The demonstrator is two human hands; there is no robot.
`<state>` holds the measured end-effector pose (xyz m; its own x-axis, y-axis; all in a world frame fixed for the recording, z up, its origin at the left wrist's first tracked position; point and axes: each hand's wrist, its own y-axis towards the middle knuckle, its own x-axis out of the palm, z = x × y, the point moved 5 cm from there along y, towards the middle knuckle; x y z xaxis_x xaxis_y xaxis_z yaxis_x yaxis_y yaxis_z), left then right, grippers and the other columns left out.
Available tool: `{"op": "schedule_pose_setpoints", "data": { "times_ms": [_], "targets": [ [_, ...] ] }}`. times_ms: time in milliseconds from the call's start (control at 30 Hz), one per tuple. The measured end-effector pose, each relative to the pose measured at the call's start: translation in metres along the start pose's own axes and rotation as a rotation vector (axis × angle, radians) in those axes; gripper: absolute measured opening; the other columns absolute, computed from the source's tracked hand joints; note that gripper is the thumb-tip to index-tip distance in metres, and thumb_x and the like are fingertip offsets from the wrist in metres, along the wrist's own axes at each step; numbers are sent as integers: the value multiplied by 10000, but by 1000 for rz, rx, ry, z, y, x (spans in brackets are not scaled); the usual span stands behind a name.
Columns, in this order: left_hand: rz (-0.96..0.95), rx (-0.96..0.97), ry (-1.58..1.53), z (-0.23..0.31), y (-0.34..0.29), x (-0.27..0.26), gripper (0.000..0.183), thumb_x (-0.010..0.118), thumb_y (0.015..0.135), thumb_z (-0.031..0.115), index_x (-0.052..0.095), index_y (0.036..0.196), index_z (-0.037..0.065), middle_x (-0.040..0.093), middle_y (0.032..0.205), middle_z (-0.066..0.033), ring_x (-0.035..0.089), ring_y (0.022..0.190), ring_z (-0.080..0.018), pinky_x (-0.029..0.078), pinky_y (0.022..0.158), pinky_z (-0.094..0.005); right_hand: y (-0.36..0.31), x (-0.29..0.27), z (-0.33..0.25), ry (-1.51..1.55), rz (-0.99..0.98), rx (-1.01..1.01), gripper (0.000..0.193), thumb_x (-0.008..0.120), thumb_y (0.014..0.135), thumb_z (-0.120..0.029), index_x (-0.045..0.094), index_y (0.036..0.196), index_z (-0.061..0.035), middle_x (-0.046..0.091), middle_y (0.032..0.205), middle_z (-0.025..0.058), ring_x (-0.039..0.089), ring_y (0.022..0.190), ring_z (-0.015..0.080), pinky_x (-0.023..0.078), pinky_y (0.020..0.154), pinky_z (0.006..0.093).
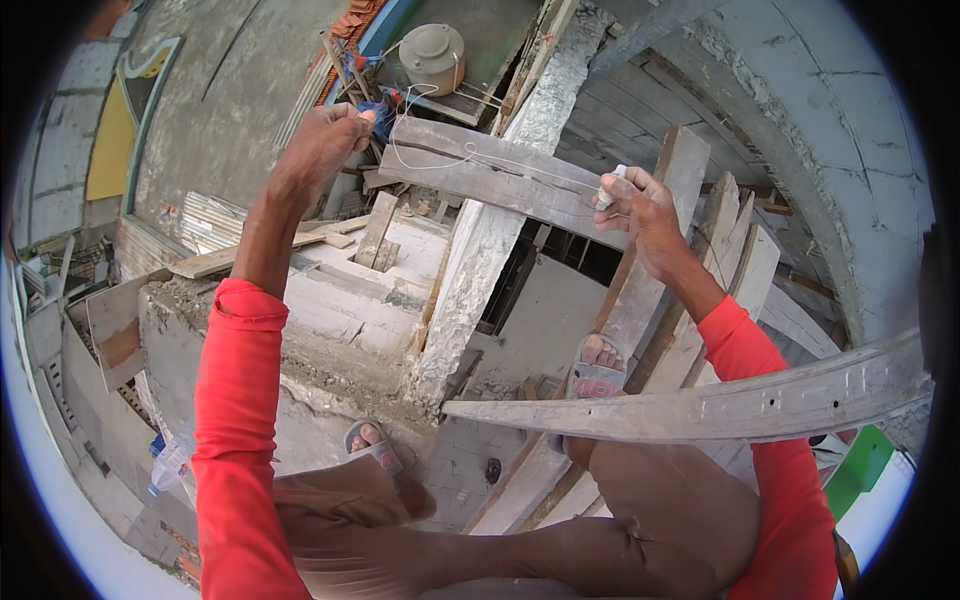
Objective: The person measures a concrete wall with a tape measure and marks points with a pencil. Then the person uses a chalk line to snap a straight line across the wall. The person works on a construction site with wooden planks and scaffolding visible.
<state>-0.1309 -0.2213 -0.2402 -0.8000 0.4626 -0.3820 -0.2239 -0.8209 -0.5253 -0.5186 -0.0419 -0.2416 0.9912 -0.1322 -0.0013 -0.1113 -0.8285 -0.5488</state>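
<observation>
My left hand [335, 142] is raised at the upper left, thumb and fingers pinched together at the end of a thin white string [430, 166]. The string hangs slack in loops and runs right across a grey wooden plank [490, 180] to my right hand [643, 210]. Between the fingertips of that hand is a small white spool [611, 187], closely gripped. The plank lies below both hands, across a rough concrete beam [475, 260]. Where the string meets my left fingertips is too fine to make out fully.
My sandalled feet stand on concrete and on long boards [640, 290]. A curved wooden board [700, 405] crosses in front of my right arm. Deep gaps open beside the beam. A lidded grey bucket [432, 58] stands at the back; a plastic bottle [170, 468] lies far left.
</observation>
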Motion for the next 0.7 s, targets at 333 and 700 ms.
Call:
{"op": "schedule_pose_setpoints", "data": {
  "times_ms": [333,700],
  "targets": [
    [570,-15,-80,-44,-131,-235,233,594,1115,305,598,912,190,437,740,133,306,591,4,251,538,-203,-3,9,-3,212,-205,144,274,746,998,-303,626,1102,-79,663,881,44,657,667,127,506,509,262],
    [981,-21,-15,-147,-313,-368,265,617,1092,281,605,855,162,481,753,105,335,615,-32,258,570,-233,18,102,-34,166,-425,176,314,699,1052,-270,634,1165,15,735,1003,142,744,714,127,605,540,183]
  ]
}}
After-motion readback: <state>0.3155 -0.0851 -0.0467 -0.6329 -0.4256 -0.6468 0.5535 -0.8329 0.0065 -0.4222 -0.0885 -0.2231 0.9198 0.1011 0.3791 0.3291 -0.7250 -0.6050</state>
